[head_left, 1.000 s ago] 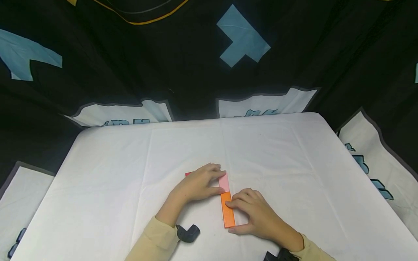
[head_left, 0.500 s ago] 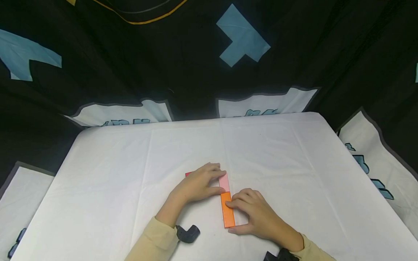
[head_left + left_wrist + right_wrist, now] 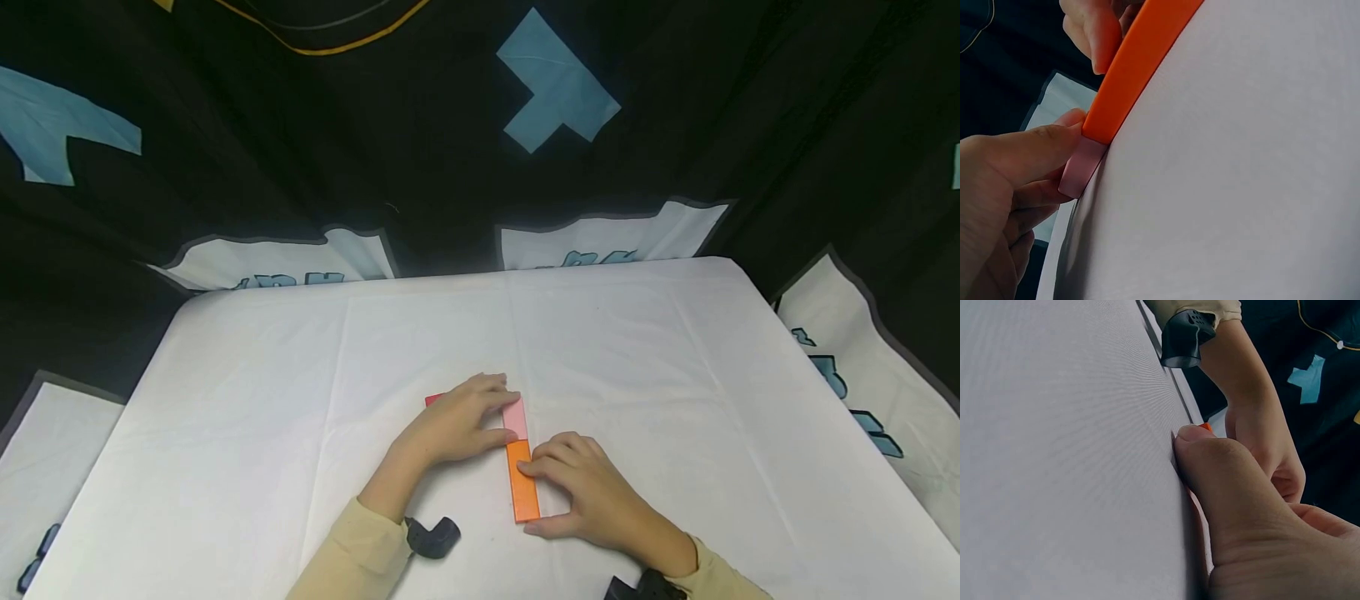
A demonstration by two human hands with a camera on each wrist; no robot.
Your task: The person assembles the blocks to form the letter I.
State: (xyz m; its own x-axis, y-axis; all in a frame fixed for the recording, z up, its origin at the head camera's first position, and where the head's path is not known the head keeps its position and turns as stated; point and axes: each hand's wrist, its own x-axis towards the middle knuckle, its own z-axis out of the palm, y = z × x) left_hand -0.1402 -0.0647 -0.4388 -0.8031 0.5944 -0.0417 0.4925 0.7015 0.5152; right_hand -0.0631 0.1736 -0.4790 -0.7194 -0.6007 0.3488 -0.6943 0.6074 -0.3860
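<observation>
Clock taken from head-view centre. White cloth-covered table point(image 3: 225, 400), creased, spreads from centre to 6. Black backdrop point(image 3: 450, 158) at 12. Pale-blue angular patch point(image 3: 566, 79) on it near 1; second blue patch point(image 3: 82, 121), cut by frame edge, near 10. Yellow curved line point(image 3: 322, 52) at 11, thin grey line point(image 3: 300, 30) just above. White dark-edged areas point(image 3: 817, 300) with blue markings point(image 3: 828, 375) at 2, 3, 8, 9.

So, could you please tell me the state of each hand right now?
Left hand: closed, pinching the short pink rectangular block.
Right hand: closed, holding the long orange rectangular block.
</observation>
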